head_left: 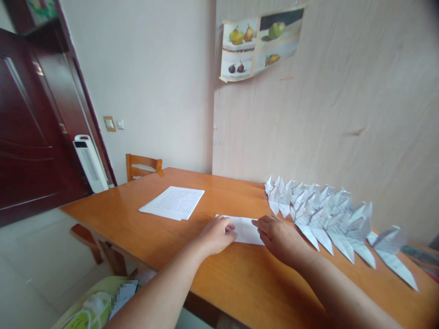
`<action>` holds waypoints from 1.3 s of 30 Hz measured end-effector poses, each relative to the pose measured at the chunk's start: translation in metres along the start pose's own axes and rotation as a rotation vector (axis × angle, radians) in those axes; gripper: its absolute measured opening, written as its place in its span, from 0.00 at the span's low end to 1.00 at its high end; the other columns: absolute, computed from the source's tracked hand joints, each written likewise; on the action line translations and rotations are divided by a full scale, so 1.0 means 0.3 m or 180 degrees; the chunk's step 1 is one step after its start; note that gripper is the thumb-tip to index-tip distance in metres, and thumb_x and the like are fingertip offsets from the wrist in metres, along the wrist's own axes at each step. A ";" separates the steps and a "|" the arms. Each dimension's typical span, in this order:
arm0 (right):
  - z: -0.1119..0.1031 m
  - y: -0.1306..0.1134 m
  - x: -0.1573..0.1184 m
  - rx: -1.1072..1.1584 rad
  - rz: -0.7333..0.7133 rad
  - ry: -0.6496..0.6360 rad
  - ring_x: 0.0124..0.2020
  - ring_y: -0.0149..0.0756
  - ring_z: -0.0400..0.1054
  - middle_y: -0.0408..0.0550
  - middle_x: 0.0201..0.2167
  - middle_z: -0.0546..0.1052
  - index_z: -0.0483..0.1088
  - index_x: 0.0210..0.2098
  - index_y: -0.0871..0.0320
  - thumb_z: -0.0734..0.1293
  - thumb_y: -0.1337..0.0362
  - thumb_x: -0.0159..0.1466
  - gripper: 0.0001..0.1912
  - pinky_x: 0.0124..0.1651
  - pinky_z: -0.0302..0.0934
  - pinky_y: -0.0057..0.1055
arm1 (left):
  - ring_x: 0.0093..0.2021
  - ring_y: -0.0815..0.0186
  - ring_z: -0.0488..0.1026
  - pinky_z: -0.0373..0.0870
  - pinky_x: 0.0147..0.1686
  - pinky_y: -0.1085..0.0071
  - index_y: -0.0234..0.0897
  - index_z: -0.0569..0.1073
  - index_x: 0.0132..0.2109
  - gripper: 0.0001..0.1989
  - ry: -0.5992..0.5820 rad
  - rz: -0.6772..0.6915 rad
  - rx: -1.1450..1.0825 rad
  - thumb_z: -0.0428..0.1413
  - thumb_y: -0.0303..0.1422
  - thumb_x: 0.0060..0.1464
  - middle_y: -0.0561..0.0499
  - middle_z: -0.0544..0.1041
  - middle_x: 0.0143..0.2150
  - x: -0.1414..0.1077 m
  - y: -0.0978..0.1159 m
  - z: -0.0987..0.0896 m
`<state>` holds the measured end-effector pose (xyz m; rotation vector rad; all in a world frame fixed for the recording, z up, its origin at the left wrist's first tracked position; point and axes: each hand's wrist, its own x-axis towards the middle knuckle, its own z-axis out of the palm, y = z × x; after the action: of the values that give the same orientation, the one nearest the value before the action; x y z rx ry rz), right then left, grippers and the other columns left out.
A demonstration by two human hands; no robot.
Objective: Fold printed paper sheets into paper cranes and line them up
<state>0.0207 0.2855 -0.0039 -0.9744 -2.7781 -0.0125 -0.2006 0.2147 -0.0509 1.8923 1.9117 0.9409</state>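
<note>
A white sheet of paper point(245, 230) lies lengthwise on the wooden table in front of me, looking folded into a strip. At its left end my left hand point(219, 235) has its fingers curled and closed on the paper. Over the right end rests my right hand point(277, 237), its fingers bent and pressed together on the paper, fingertips pointing left. The hands cover both ends of the sheet. Just right of my right hand stand rows of folded paper pieces point(317, 217) with pointed, upright tips and printed or written lines.
A stack of lined, written sheets point(173, 202) lies on the table point(130, 205) to the left. One folded piece point(394, 251) sits apart near the right edge. Behind the table are a wooden chair point(144, 167) and a wall with fruit pictures point(260, 43). A bin point(89, 297) stands below left.
</note>
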 end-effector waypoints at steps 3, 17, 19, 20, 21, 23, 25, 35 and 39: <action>-0.043 -0.057 -0.029 -0.0042 -0.0166 -0.0303 0.40 0.43 0.75 0.51 0.40 0.81 0.78 0.49 0.50 0.56 0.65 0.67 0.20 0.41 0.63 0.34 | 0.44 0.60 0.73 0.69 0.42 0.67 0.40 0.73 0.39 0.08 -0.0001 0.0005 0.0070 0.58 0.37 0.53 0.48 0.74 0.44 -0.003 0.009 -0.001; -0.041 -0.089 -0.057 -0.0017 -0.0212 -0.0598 0.40 0.47 0.77 0.51 0.40 0.82 0.79 0.45 0.50 0.57 0.60 0.70 0.18 0.36 0.59 0.35 | 0.44 0.60 0.72 0.68 0.42 0.67 0.40 0.71 0.41 0.13 -0.0016 -0.0032 0.0253 0.62 0.40 0.49 0.49 0.73 0.44 -0.005 0.021 -0.002; -0.036 -0.085 -0.057 0.0048 -0.0244 -0.0598 0.42 0.47 0.76 0.50 0.43 0.82 0.77 0.49 0.47 0.56 0.59 0.70 0.18 0.37 0.60 0.35 | 0.44 0.59 0.72 0.68 0.43 0.66 0.40 0.72 0.41 0.14 0.0000 -0.0047 0.0263 0.62 0.41 0.49 0.49 0.73 0.43 -0.007 0.026 -0.003; -0.033 -0.085 -0.057 0.0051 -0.0264 -0.0627 0.42 0.47 0.76 0.50 0.44 0.82 0.76 0.51 0.46 0.56 0.59 0.70 0.19 0.38 0.60 0.35 | 0.44 0.59 0.72 0.68 0.43 0.66 0.40 0.72 0.41 0.15 0.0011 -0.0056 0.0265 0.63 0.42 0.49 0.49 0.73 0.43 -0.007 0.027 -0.003; -0.032 -0.086 -0.057 0.0022 -0.0268 -0.0667 0.42 0.48 0.76 0.51 0.44 0.82 0.76 0.51 0.46 0.55 0.58 0.71 0.20 0.38 0.60 0.35 | 0.44 0.59 0.72 0.68 0.43 0.65 0.40 0.72 0.41 0.16 0.0021 -0.0064 0.0257 0.63 0.42 0.48 0.49 0.73 0.43 -0.007 0.028 -0.003; -0.035 -0.090 -0.058 -0.0097 -0.0230 -0.0748 0.42 0.49 0.77 0.53 0.44 0.82 0.77 0.50 0.47 0.54 0.56 0.72 0.21 0.38 0.60 0.36 | 0.44 0.58 0.72 0.68 0.44 0.65 0.40 0.73 0.42 0.17 0.0024 -0.0071 0.0205 0.64 0.42 0.47 0.49 0.72 0.43 -0.007 0.026 -0.003; -0.043 -0.091 -0.060 -0.0221 -0.0161 -0.0836 0.41 0.51 0.77 0.55 0.43 0.82 0.77 0.51 0.48 0.53 0.56 0.72 0.22 0.37 0.60 0.37 | 0.45 0.59 0.71 0.68 0.45 0.65 0.40 0.73 0.42 0.16 -0.0014 -0.0079 0.0093 0.64 0.40 0.48 0.49 0.72 0.44 -0.007 0.018 -0.005; -0.103 -0.013 -0.072 -0.0225 0.0275 -0.1209 0.39 0.50 0.77 0.58 0.39 0.82 0.81 0.41 0.55 0.56 0.56 0.70 0.22 0.36 0.61 0.36 | 0.43 0.62 0.71 0.69 0.44 0.67 0.39 0.73 0.43 0.12 -0.0240 -0.0023 -0.0264 0.61 0.34 0.51 0.49 0.73 0.45 -0.006 -0.020 -0.026; -0.139 -0.003 -0.081 -0.0175 0.0336 -0.1350 0.29 0.41 0.75 0.53 0.29 0.82 0.81 0.35 0.53 0.59 0.59 0.68 0.18 0.32 0.59 0.32 | 0.44 0.62 0.72 0.69 0.44 0.67 0.39 0.74 0.43 0.10 -0.0288 0.0037 -0.0290 0.59 0.31 0.52 0.49 0.74 0.45 -0.010 -0.030 -0.037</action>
<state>0.0462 0.2667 0.0324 -1.2657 -3.1112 0.1516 -0.2141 0.2099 -0.0490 1.8632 1.7780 0.9135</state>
